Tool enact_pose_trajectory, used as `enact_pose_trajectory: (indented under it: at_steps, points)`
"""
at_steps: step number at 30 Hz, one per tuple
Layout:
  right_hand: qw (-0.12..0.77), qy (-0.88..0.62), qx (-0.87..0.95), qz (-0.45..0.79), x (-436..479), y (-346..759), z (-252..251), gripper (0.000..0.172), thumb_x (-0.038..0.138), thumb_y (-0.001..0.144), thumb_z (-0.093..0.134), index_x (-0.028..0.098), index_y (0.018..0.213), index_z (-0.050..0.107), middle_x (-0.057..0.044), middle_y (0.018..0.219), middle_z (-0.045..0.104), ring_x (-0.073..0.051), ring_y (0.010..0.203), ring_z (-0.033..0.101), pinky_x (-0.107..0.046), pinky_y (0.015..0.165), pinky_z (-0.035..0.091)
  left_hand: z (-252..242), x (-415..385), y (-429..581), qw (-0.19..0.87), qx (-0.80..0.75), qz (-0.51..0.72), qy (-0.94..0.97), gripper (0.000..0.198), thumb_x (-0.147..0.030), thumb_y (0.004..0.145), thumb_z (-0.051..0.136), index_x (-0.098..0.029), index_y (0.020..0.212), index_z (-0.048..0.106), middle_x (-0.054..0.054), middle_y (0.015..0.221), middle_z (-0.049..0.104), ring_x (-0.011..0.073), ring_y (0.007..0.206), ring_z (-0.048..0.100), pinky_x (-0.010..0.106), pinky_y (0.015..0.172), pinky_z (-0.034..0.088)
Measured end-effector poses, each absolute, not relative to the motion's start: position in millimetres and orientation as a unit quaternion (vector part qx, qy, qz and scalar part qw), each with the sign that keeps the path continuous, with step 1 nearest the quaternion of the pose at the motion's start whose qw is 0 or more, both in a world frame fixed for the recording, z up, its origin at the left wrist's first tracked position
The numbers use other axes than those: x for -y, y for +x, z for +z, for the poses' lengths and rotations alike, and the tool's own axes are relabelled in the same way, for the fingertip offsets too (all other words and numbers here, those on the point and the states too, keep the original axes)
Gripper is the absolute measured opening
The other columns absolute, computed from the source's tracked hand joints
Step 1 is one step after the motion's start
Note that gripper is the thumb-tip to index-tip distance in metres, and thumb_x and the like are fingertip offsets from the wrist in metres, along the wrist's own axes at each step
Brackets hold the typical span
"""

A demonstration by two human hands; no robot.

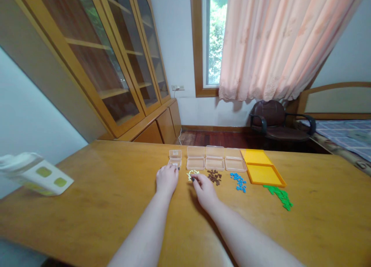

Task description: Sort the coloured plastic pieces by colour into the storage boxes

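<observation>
My left hand (167, 180) is at the near side of a small clear plastic box (175, 154) with its lid raised, fingers curled over its front edge. A bit of white shows by the fingertips. My right hand (205, 189) has its thumb and fingers pinched together at a little pile of pale yellow pieces (189, 174); anything between the fingertips is too small to make out. Just right of it lie small brown pieces (214, 177), then blue pieces (239, 182). Green pieces (280, 196) are heaped farther right.
Three larger clear boxes with lids up, including the rightmost box (235, 164), stand in a row behind the piles. Beside them lies an open yellow case (265, 174). A white container (37, 174) stands at the table's left. Beyond the table (116, 170) is a brown chair (269, 120).
</observation>
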State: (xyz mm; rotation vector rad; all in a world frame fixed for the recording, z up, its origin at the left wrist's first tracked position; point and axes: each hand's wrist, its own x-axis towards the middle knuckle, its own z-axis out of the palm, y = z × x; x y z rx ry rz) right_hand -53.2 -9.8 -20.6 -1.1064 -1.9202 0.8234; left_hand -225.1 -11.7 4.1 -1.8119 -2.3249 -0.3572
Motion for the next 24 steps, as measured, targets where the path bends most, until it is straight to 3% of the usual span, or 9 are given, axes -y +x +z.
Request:
enact_pose_trajectory:
  at_steps: [7,18,24]
  points:
    - [0.412,-0.419,0.723,0.364,6.8,-51.7,-20.8,0.028,0.026,0.085,0.041,0.018,0.098,0.064,-0.007,0.099,0.067,-0.018,0.094,0.06,-0.031,0.084,0.046,-8.4,4.0,-218.3,0.103,0.79,-0.119,-0.592,0.03,-0.029,0.086,0.042,-0.024,0.103,0.065,0.006,0.112,0.062,0.023,0.105,0.049,0.037,0.095,0.033]
    - [0.42,-0.417,0.706,0.389,5.1,-51.7,-17.8,0.026,0.026,0.083,0.043,0.017,0.094,0.065,-0.007,0.094,0.068,-0.019,0.09,0.061,-0.031,0.083,0.045,-6.9,4.2,-219.7,0.1,0.774,-0.11,-0.616,0.03,-0.029,0.089,0.037,-0.025,0.093,0.067,0.006,0.101,0.065,0.0242,0.098,0.049,0.038,0.084,0.035]
    - [0.431,-0.414,0.687,0.414,3.4,-53.8,-21.9,0.025,0.026,0.081,0.044,0.018,0.092,0.066,-0.007,0.093,0.068,-0.019,0.09,0.061,-0.033,0.084,0.045,-1.3,7.8,-223.1,0.099,0.765,-0.145,-0.62,0.029,-0.03,0.088,0.04,-0.027,0.096,0.067,0.005,0.103,0.066,0.0239,0.101,0.049,0.039,0.09,0.032]
